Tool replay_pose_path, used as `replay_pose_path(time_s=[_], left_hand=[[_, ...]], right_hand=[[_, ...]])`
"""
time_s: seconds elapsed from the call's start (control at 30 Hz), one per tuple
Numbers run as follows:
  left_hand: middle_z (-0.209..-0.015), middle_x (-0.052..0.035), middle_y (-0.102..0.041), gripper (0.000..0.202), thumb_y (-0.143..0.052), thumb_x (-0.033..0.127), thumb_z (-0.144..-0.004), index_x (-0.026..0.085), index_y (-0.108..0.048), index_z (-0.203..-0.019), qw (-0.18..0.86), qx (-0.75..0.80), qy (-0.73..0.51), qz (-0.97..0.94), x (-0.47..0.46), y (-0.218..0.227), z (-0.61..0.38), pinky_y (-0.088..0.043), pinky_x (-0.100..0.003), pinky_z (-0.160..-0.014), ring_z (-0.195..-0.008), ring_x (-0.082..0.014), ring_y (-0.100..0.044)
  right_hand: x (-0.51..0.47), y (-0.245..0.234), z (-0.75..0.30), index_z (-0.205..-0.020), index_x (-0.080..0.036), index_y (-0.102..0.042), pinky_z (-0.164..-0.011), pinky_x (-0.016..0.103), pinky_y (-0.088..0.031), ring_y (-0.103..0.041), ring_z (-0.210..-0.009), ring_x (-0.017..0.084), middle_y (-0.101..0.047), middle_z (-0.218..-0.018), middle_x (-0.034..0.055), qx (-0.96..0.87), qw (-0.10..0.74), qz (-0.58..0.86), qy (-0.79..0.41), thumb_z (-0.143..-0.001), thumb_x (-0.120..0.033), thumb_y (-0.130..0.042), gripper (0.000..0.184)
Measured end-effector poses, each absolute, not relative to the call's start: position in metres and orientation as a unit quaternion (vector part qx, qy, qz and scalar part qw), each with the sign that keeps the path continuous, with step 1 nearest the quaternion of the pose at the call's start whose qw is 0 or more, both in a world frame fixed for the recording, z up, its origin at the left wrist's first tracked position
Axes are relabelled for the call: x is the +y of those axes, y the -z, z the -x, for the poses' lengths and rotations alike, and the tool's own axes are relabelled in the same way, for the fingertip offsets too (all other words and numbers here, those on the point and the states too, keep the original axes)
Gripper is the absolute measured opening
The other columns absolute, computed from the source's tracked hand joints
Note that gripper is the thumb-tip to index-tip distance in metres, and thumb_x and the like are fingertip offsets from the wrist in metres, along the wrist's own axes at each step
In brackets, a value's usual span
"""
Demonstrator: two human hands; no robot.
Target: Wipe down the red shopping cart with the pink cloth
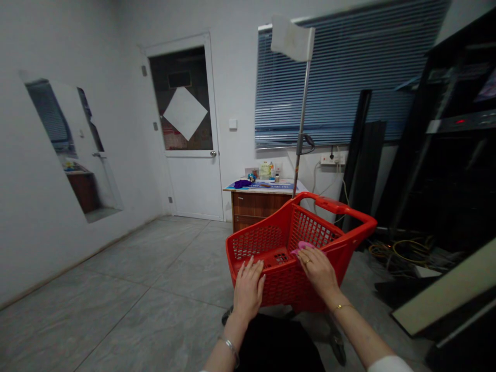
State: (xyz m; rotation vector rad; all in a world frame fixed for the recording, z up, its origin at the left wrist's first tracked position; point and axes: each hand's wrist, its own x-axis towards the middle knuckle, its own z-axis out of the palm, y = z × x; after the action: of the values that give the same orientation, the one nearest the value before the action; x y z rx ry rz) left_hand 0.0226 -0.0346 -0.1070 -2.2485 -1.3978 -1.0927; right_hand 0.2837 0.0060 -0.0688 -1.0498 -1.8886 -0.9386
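Note:
A red plastic shopping cart (294,284) with perforated sides stands right in front of me. My left hand (250,287) lies against its near side at the left, fingers stretched out over the rim. A pink cloth (304,246) is gripped in my right hand (318,271), which is at the near rim further right. Part of the cloth is covered by the fingers. The cart's push handle (356,222) rises to the right of my right hand.
Behind the cart, a wooden cabinet (261,201) carries a purple cloth (243,183) and several bottles. A pole with a white flag (292,39) rises behind the cart. Cables (411,253) and a leaning panel (445,289) lie at right. A white door (194,181) stands at back left.

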Motion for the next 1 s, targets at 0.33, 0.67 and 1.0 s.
replay_pose_path(time_s=[0.33, 0.67, 1.0], left_hand=[[-0.135, -0.0049, -0.060, 0.041, -0.045, 0.022, -0.098, 0.024, -0.048, -0.139, 0.123, -0.485, 0.386, 0.775, -0.036, 0.107, -0.024, -0.039, -0.052, -0.111, -0.137, -0.0243, -0.042], [-0.136, -0.0048, -0.059, 0.041, -0.045, 0.023, -0.098, 0.023, -0.048, -0.139, 0.119, -0.494, 0.385, 0.771, -0.034, 0.110, -0.026, -0.038, -0.053, -0.111, -0.137, -0.0246, -0.042], [-0.136, -0.0063, -0.059, 0.041, -0.044, 0.021, -0.098, 0.022, -0.046, -0.139, 0.126, -0.484, 0.374, 0.781, -0.033, 0.110, -0.023, -0.039, -0.052, -0.111, -0.137, -0.0243, -0.042]], right_hand=[[0.035, 0.014, -0.413, -0.099, -0.014, -0.071, -0.096, 0.035, -0.045, -0.063, -0.104, 0.021, -0.072, -0.103, 0.0094, -0.663, 0.348, 0.508, 0.425, -0.094, -0.029, -0.050, 0.026], [0.001, 0.084, -0.249, -0.106, -0.019, -0.070, -0.104, 0.038, -0.041, -0.062, -0.107, 0.019, -0.071, -0.108, 0.0055, -0.701, 0.431, 0.445, 0.353, -0.092, -0.017, -0.051, 0.023], [-0.003, 0.080, -0.248, -0.107, -0.020, -0.068, -0.104, 0.036, -0.039, -0.061, -0.108, 0.017, -0.072, -0.107, 0.0047, -0.743, 0.416, 0.406, 0.333, -0.093, -0.016, -0.050, 0.023]])
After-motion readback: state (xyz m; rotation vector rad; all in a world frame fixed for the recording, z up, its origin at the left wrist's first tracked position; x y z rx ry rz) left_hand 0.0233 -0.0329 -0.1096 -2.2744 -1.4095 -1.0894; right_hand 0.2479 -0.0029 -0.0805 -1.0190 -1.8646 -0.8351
